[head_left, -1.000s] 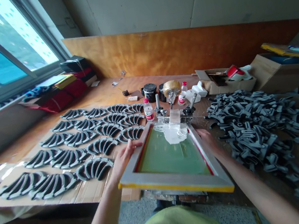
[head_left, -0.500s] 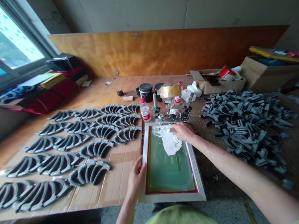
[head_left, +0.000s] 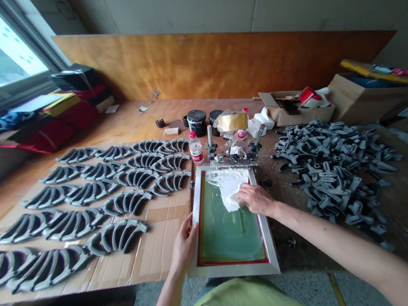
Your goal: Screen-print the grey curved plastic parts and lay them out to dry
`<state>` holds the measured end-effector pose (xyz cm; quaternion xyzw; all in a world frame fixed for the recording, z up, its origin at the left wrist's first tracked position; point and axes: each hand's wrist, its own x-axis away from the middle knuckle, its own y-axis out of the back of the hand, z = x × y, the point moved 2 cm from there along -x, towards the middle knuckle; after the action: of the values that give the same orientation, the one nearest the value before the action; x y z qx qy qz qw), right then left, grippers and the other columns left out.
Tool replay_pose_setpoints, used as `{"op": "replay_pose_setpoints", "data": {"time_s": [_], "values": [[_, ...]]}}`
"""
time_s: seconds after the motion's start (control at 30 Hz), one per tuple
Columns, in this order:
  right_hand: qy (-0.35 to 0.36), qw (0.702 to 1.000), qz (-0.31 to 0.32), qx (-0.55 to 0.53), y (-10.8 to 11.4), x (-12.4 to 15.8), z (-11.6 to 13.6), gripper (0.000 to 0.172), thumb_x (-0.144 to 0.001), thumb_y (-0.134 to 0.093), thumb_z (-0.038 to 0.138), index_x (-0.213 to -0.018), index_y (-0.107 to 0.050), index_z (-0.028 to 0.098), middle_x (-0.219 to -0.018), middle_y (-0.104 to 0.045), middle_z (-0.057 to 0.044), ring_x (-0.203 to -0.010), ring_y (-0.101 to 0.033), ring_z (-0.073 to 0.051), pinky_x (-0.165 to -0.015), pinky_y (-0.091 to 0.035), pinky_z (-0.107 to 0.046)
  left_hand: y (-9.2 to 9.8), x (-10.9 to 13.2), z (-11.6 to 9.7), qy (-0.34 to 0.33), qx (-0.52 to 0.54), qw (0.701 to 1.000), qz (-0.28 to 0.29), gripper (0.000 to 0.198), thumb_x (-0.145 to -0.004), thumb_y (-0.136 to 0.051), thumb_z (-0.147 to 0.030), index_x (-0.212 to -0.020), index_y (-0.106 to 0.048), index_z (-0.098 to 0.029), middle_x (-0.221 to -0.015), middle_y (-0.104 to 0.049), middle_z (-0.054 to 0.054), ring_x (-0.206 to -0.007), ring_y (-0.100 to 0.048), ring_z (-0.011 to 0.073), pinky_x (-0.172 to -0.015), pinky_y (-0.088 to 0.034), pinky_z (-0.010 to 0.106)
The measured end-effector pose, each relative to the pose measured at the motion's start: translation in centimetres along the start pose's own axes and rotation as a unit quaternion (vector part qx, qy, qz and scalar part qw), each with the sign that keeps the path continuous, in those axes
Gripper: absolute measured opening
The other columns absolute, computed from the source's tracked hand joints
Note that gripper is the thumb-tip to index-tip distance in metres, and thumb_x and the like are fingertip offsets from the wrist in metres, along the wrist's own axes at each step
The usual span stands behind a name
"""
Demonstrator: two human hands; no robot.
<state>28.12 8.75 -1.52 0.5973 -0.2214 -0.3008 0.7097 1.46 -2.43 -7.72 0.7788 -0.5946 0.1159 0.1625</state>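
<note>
In front of me lies a screen printing frame (head_left: 270, 245) with a silver metal rim and green mesh inside a red border. My left hand (head_left: 184, 240) grips its left rim, thumb on top. My right hand (head_left: 256, 199) is closed on the right edge of a crumpled white tissue (head_left: 229, 195) lying on the upper mesh. White smears show around the tissue's top. Just beyond the frame's far end stands a metal clamp (head_left: 234, 161) with two upright posts. A clear bottle (head_left: 196, 149) with a pink cap stands by the frame's far left corner.
Fanned rows of grey curved plastic parts (head_left: 94, 190) cover the cardboard (head_left: 165, 230) on the left. To the right is a heap of similar loose parts (head_left: 339, 168). Black tubs (head_left: 197, 123), a roll of tape (head_left: 232, 121) and an open cardboard box (head_left: 300, 117) stand behind.
My right hand has moved from the far end of the tissue toward me, down to its lower right edge. My left hand stays on the rim.
</note>
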Motion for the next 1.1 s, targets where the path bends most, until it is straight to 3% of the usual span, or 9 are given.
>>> {"op": "replay_pose_setpoints", "data": {"time_s": [0.17, 0.27, 0.37, 0.47, 0.63, 0.83, 0.97, 1.03, 1.1], "values": [[0.060, 0.998, 0.034, -0.015, 2.0, 0.2, -1.2, 0.025, -0.074, -0.052, -0.001, -0.081, -0.064, 0.020, -0.083, -0.064, -0.003, -0.086, -0.055, -0.019, -0.071, -0.042, -0.028, -0.1, -0.1, 0.1, -0.004, 0.002, 1.000, 0.000, 0.076, -0.070, -0.066, -0.064, -0.129, -0.059, -0.017, -0.077, -0.068, 0.002, -0.066, -0.062, 0.0191, -0.059, -0.047, 0.028], [0.012, 0.999, -0.018, -0.025, 1.7, -1.1, -1.4, 0.023, -0.079, -0.052, 0.001, -0.082, -0.065, 0.020, -0.085, -0.064, -0.004, -0.086, -0.056, -0.019, -0.072, -0.044, -0.028, -0.1, 0.0, -0.1, -0.008, 0.004, 1.000, 0.004, 0.077, -0.068, -0.067, -0.064, -0.128, -0.060, -0.016, -0.076, -0.068, 0.002, -0.065, -0.061, 0.0185, -0.058, -0.047, 0.027], [-0.002, 0.998, -0.065, -0.008, 0.3, -0.8, -0.4, 0.032, -0.083, -0.047, 0.000, -0.099, -0.068, 0.017, -0.092, -0.066, -0.008, -0.092, -0.056, -0.021, -0.078, -0.046, -0.031, 0.0, -0.1, -0.3, -0.003, 0.016, 1.000, 0.001, 0.081, -0.064, -0.070, -0.065, -0.126, -0.061, -0.015, -0.074, -0.068, 0.002, -0.063, -0.061, 0.0186, -0.056, -0.046, 0.027], [0.044, 0.998, -0.053, -0.012, -0.4, 0.6, 0.3, 0.043, -0.086, -0.044, 0.001, -0.120, -0.064, 0.019, -0.095, -0.067, -0.008, -0.094, -0.057, -0.021, -0.081, -0.048, -0.032, 0.0, -0.1, -0.2, -0.004, 0.025, 1.000, -0.004, 0.080, -0.063, -0.071, -0.065, -0.125, -0.062, -0.015, -0.072, -0.067, 0.002, -0.063, -0.061, 0.0188, -0.057, -0.047, 0.028], [-0.024, 0.994, -0.084, -0.069, 2.1, -1.8, -2.0, 0.045, -0.089, -0.060, 0.020, -0.132, -0.057, 0.030, -0.106, -0.067, -0.003, -0.095, -0.062, -0.018, -0.084, -0.049, -0.029, 0.2, 0.1, -0.8, 0.003, 0.028, 1.000, 0.006, 0.080, -0.063, -0.072, -0.065, -0.125, -0.061, -0.014, -0.068, -0.065, 0.000, -0.061, -0.060, 0.0173, -0.056, -0.045, 0.026], [-0.167, 0.979, -0.109, -0.041, 5.3, -7.0, -5.7, 0.065, -0.080, -0.073, 0.027, -0.140, -0.050, 0.034, -0.100, -0.065, -0.003, -0.081, -0.063, -0.018, -0.076, -0.048, -0.027, 1.4, 2.0, -6.2, 0.027, 0.061, 0.996, 0.052, 0.077, -0.067, -0.074, -0.059, -0.131, -0.057, -0.020, -0.084, -0.071, 0.003, -0.073, -0.065, 0.0199, -0.063, -0.050, 0.028], [-0.246, 0.940, -0.234, -0.018, 7.2, -4.1, -8.8, 0.051, -0.088, -0.061, 0.040, -0.137, -0.053, 0.026, -0.102, -0.068, -0.008, -0.084, -0.063, -0.022, -0.074, -0.047, -0.031, 2.3, 1.9, -10.9, -0.025, 0.040, 0.999, 0.013, 0.056, -0.073, -0.064, -0.066, -0.104, -0.071, -0.020, -0.100, -0.071, 0.005, -0.085, -0.065, 0.0214, -0.068, -0.051, 0.027], [-0.298, 0.918, -0.258, -0.039, 6.5, -1.4, -10.0, 0.040, -0.092, -0.052, 0.041, -0.124, -0.061, 0.020, -0.091, -0.070, -0.008, -0.079, -0.063, -0.022, -0.071, -0.047, -0.032, 1.8, 1.0, -13.3, -0.076, 0.080, 0.994, 0.017, 0.055, -0.079, -0.056, -0.067, -0.103, -0.070, -0.020, -0.101, -0.070, 0.006, -0.081, -0.065, 0.0205, -0.068, -0.052, 0.029], [-0.309, 0.920, -0.233, -0.060, 4.2, 0.9, -10.1, 0.033, -0.093, -0.048, 0.041, -0.109, -0.066, 0.019, -0.082, -0.070, -0.006, -0.073, -0.063, -0.021, -0.068, -0.046, -0.031, 1.0, -0.1, -15.7, -0.137, 0.133, 0.981, 0.033, 0.051, -0.081, -0.055, -0.063, -0.105, -0.067, -0.020, -0.097, -0.070, 0.007, -0.080, -0.066, 0.0197, -0.069, -0.053, 0.031]]}}
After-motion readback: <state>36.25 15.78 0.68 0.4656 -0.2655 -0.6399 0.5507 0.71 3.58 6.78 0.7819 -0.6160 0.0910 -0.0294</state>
